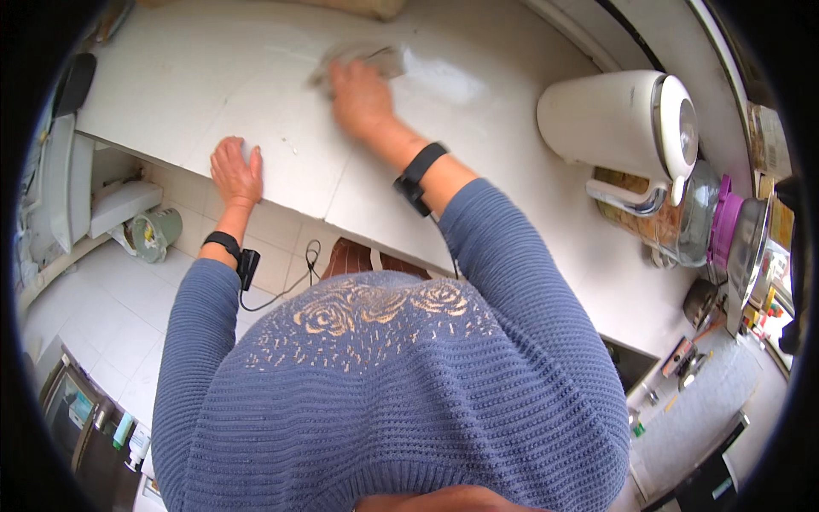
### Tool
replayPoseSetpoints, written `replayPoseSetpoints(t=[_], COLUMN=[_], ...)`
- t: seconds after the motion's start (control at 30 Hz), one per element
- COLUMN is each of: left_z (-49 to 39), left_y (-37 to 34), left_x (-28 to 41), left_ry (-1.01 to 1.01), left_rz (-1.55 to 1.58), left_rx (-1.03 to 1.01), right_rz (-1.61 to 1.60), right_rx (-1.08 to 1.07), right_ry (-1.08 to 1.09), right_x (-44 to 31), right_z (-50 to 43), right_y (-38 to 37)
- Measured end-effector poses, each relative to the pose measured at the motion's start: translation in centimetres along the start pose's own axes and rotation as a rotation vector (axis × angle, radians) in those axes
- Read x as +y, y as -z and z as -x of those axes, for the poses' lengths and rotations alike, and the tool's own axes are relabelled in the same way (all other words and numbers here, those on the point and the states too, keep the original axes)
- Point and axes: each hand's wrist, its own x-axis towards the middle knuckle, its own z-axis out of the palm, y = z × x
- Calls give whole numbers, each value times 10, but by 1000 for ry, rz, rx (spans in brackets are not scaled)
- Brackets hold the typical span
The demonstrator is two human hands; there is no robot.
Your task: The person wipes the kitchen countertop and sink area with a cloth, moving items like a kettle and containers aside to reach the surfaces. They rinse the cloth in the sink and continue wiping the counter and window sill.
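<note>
My right hand (361,96) presses a greyish cloth (387,61) flat against the white countertop (275,83); both hand and cloth are blurred. Near the counter's front edge, my left hand (235,169) rests palm down with its fingers slightly apart and nothing in it. A small whitish scrap (290,145) lies on the surface between the two hands. Each wrist wears a black strap with a small device, and a thin cable hangs from them.
On the right stand a white electric kettle (601,118) and a glass jar (697,217) with a purple collar. A greenish bin (157,233) sits on the tiled floor at the left. A beige object (371,8) lies at the counter's far edge.
</note>
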Motion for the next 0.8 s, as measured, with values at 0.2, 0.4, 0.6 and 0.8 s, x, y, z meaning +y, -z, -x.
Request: replayPoseSetpoints(t=[0.2, 0.4, 0.6, 0.8], left_z=[-1, 1, 4, 4], left_y=[6, 4, 3, 2], left_x=[6, -2, -6, -13], left_ry=[64, 30, 54, 48], left_rz=[41, 75, 145, 184], left_rx=[-46, -25, -25, -3], right_rz=[-155, 27, -39, -170], right_rx=[-81, 125, -146, -22], right_ry=[201, -187, -83, 37], right_x=[7, 66, -47, -141], right_z=[32, 1, 76, 22], right_y=[23, 44, -9, -55])
